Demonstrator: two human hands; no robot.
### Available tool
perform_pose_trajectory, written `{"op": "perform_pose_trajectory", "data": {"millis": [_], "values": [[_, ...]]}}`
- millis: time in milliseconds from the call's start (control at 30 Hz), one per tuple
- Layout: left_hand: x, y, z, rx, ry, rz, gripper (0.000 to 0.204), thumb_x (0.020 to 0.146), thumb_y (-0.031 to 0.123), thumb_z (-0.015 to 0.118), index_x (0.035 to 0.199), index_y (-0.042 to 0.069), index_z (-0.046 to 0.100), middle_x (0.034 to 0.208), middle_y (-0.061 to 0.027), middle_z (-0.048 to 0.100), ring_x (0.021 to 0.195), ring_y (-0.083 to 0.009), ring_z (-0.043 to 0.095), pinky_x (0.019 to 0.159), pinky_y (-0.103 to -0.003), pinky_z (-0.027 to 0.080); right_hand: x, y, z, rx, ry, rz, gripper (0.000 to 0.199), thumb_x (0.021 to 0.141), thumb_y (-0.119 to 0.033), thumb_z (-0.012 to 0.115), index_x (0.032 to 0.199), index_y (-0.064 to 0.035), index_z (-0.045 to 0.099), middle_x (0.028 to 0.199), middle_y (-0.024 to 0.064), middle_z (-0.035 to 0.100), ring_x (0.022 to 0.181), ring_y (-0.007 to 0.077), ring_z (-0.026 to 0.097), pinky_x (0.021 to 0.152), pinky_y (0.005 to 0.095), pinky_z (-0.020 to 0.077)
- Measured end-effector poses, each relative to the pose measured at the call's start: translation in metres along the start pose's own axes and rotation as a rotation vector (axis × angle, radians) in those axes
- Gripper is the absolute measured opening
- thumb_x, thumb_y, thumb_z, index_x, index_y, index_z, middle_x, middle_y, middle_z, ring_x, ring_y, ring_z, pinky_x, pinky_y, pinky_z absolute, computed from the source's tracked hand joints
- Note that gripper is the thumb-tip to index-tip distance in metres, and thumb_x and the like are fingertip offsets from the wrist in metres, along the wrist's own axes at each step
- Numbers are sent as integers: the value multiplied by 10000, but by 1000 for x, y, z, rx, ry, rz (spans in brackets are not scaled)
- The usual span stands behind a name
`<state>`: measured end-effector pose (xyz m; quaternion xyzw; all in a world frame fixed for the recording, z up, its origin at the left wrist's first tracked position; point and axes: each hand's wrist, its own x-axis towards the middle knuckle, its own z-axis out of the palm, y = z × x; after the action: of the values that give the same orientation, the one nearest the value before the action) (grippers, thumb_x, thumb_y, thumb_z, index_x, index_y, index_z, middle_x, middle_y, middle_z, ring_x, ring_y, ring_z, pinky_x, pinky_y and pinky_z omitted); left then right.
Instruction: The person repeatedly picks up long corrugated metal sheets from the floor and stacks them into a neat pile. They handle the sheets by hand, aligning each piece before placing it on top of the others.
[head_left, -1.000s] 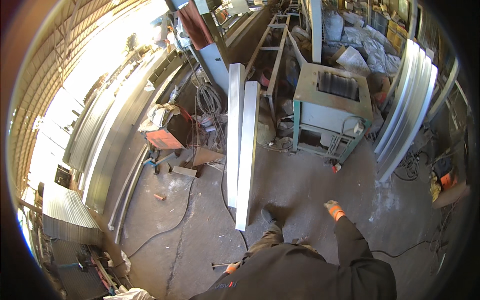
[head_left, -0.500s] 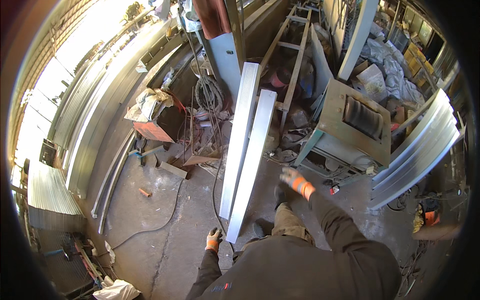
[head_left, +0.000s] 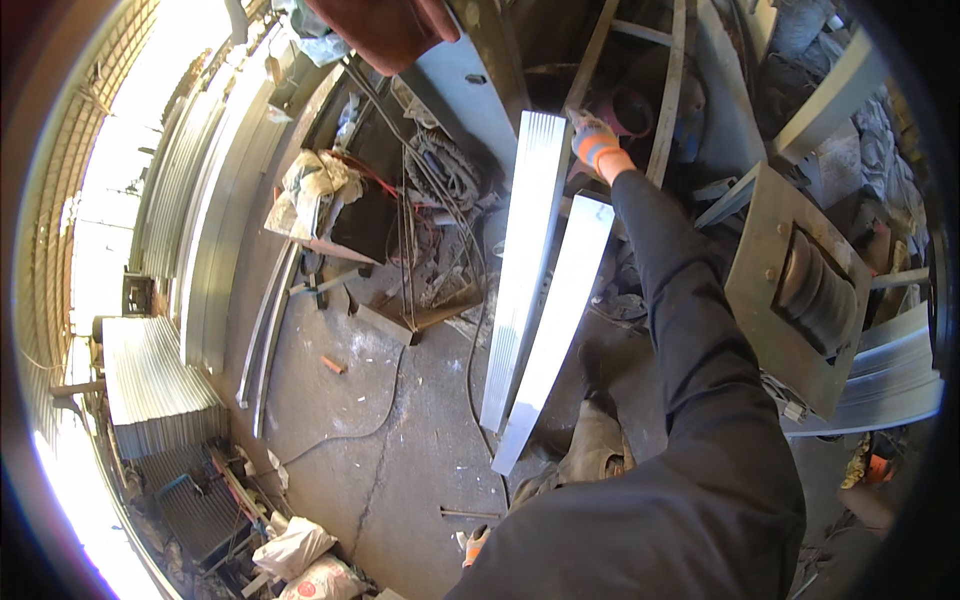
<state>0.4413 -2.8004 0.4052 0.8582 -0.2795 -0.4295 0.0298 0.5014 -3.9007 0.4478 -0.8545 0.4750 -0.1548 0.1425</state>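
A stack of silvery, wavy corrugated metal sheets [head_left: 160, 370] sits well to the left of the gloved, orange-cuffed left hand [head_left: 475, 547], too hidden to tell its grip; a thin straight rod [head_left: 470, 513] lies just beyond it. Ahead of that hand stretch a long, finely grooved silver metal beam [head_left: 522, 270] and, to its right, a smooth, flat-faced silver beam [head_left: 555, 335]. The gloved, orange-banded right hand [head_left: 597, 145] is at the grooved beam's far end, though whether it grips cannot be told, left of a boxy drab metal machine [head_left: 758, 262] with a dark ridged roll [head_left: 820, 292]
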Motion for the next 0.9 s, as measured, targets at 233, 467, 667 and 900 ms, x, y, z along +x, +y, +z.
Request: {"op": "perform_pose_trajectory", "data": {"millis": [233,467,667,900], "values": [[67,64,-26,-999,-16,-454,617,1016,224,849,1536,-14,619,1287,-142,789,1158,-184,740,954,-315,593,52,-22,-20,-121,-271,-197,334,1091,-290,640,1380,-146,727,1441,153,751,1309,417,710,1101,490,580],[119,39,-64,-662,52,15,572,1010,216,840,1502,-15,663,1338,-177,791,1220,-237,744,1064,-363,587,-5,-168,-103,8,-323,-463,500,1044,-449,666,1434,-140,716,1407,187,755,1285,426,714,1111,486,560],[138,-60,-65,-923,82,-70,602,964,284,872,1457,-19,702,1341,-196,791,1235,-260,742,1086,-383,576,-103,-359,-164,-17,-282,-646,626,996,-507,744,1500,-140,690,1432,196,743,1312,424,702,1146,481,539],[118,-240,34,-1075,228,-266,680,944,430,819,1428,-35,710,1398,-234,769,1279,-333,734,1109,-436,556,-191,-505,-150,179,-214,-399,678,958,-406,852,1503,-37,689,1441,142,745,1317,317,686,1162,439,524]]}}
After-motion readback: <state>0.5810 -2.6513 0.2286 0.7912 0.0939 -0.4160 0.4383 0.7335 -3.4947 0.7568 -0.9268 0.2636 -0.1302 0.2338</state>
